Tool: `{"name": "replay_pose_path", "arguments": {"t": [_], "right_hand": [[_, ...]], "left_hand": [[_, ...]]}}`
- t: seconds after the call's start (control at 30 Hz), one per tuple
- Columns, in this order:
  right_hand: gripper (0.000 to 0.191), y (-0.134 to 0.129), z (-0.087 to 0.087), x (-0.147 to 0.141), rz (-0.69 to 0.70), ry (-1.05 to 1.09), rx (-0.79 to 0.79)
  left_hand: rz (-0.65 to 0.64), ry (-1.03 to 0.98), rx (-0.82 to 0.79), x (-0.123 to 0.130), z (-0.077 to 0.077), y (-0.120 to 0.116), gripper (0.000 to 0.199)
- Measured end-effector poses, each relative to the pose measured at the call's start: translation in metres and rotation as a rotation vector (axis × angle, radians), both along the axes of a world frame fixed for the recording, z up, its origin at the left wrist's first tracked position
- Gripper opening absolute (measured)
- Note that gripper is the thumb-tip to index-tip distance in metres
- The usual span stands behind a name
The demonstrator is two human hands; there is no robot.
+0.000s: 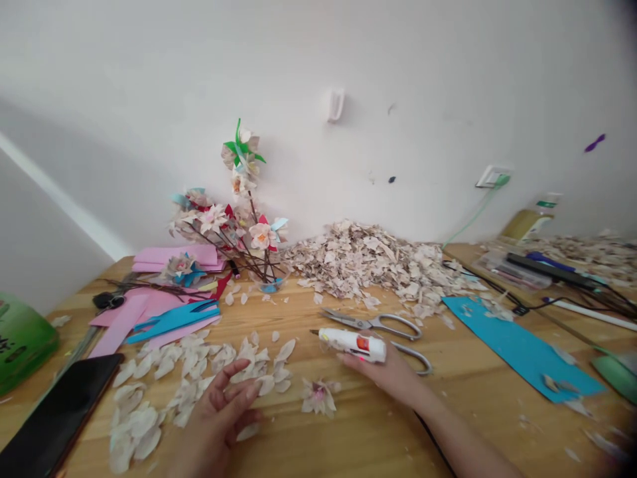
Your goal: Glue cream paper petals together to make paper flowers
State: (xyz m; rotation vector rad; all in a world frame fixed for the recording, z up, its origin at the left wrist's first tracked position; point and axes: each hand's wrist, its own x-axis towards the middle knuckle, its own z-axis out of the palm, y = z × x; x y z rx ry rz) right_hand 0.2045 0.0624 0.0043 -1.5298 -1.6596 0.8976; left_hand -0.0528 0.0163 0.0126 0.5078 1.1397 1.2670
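One glue gun [343,340], label [363,344] unreadable, in right hand [383,375]

Along the back edge of the table [363,438] lay a heap of paper petals [363,262], with paper flowers in a vase [239,226] to its left. Scissors [371,324] lay just before the heap, a glue gun [352,345] in the right hand [383,375] over them. Loose petals [194,372] lay left of that, near the front edge; a phone [54,418] sat at the front left corner, and a card sheet [517,345] lay right of the scissors.

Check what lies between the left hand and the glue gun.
Between the left hand and the glue gun, the head view shows a petal flower.
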Motion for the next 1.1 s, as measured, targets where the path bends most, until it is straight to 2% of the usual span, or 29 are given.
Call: {"name": "replay_pose_path", "arguments": {"t": [0.17,0.23,0.33,0.4,0.47,0.5,0.53,0.6,0.67,0.77,0.93,1.1], "right_hand": [[0.034,0.011,-0.016,0.003,-0.088,-0.022,0.036],[0.035,0.011,-0.013,0.002,-0.103,-0.034,0.055],[0.039,0.007,0.001,0.002,-0.092,-0.036,0.111],[0.044,-0.001,0.014,0.005,-0.145,-0.056,0.280],[0.043,-0.011,0.028,0.007,-0.236,-0.111,0.576],[0.040,-0.016,0.033,0.007,-0.231,-0.142,0.690],[0.036,-0.022,0.037,0.006,-0.168,-0.177,0.744],[0.033,-0.030,0.039,-0.001,0.100,-0.255,0.604],[0.049,-0.033,0.036,-0.010,0.315,-0.319,0.382],[0.073,-0.031,0.026,-0.021,0.460,-0.350,0.198],[0.085,-0.027,0.014,-0.029,0.558,-0.281,0.050],[0.068,-0.028,0.014,-0.038,0.413,-0.159,0.013]], "left_hand": [[0.009,-0.030,0.031,-0.002,0.008,0.002,0.058],[0.001,-0.039,0.033,-0.002,0.011,0.002,0.057],[0.024,-0.028,0.037,-0.003,0.012,0.002,0.056],[0.049,-0.004,0.052,-0.006,0.011,0.003,0.055],[0.046,0.013,0.073,-0.008,0.009,0.004,0.053],[0.035,0.018,0.081,-0.010,0.008,0.005,0.053],[0.020,0.018,0.088,-0.011,0.008,0.005,0.052],[-0.005,0.014,0.095,-0.013,0.008,0.005,0.049],[-0.009,0.014,0.093,-0.014,0.009,0.005,0.047],[0.000,0.014,0.080,-0.014,0.009,0.005,0.045],[-0.002,0.017,0.073,-0.013,0.012,0.006,0.042],[0.006,0.007,0.032,-0.011,0.012,0.003,0.043]]}}
